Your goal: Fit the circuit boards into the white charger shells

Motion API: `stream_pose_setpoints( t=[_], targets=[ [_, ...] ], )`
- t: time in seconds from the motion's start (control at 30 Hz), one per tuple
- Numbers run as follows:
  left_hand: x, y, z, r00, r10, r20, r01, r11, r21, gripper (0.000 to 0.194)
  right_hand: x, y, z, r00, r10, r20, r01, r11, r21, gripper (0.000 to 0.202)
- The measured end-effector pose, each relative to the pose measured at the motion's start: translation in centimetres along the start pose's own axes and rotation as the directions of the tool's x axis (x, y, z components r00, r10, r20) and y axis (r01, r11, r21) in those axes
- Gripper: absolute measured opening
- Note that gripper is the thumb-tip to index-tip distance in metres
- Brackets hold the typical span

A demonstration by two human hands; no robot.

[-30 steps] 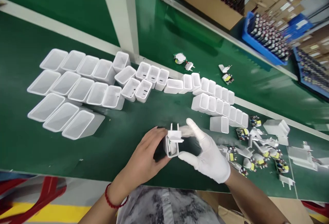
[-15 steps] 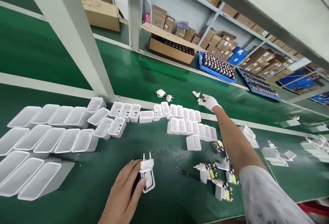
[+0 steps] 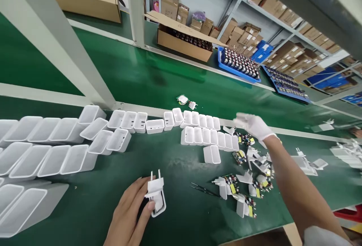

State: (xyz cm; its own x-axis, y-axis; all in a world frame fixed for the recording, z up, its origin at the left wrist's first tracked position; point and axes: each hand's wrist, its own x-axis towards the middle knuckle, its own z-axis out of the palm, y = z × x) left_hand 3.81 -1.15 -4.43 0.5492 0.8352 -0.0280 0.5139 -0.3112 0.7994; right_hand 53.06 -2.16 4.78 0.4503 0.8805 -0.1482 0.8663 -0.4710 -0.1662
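Holding the white plug case (image 3: 157,197) between six and seven o'clock, our left hand (image 3: 130,209) curls around its side. At three, our gloved right hand (image 3: 254,125) extends straight-fingered, seemingly empty, near circuit boards (image 3: 240,157).

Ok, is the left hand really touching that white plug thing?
Touching. The head view shows it: the left hand grips the white plug thing, with the thumb lapping over one side.
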Motion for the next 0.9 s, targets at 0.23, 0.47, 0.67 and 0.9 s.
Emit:
stream_pose_setpoints(
  t=[0.23,0.47,0.67,0.9],
  targets=[
    [-0.6,0.1,0.0,0.998,0.011,-0.060,-0.012,1.000,-0.014,0.041,11.0,-13.8,3.5,0.950,-0.292,0.112,0.285,0.956,0.070,0.059],
    [-0.6,-1.6,0.1,1.000,0.000,0.011,-0.001,0.999,0.054,0.041,12.5,-16.2,2.3,0.971,-0.167,0.169,0.167,0.986,0.018,0.029],
    [-0.6,-2.7,0.2,0.996,0.046,0.081,-0.056,0.991,0.121,0.046,4.7,-4.4,-4.2,0.976,0.218,0.008,-0.217,0.973,-0.073,0.040],
    [0.5,-2.1,0.5,0.977,0.213,0.034,-0.214,0.948,0.237,0.057,-7.0,5.2,-3.0,0.849,0.528,-0.017,-0.513,0.816,-0.267,0.024]
  ],
)
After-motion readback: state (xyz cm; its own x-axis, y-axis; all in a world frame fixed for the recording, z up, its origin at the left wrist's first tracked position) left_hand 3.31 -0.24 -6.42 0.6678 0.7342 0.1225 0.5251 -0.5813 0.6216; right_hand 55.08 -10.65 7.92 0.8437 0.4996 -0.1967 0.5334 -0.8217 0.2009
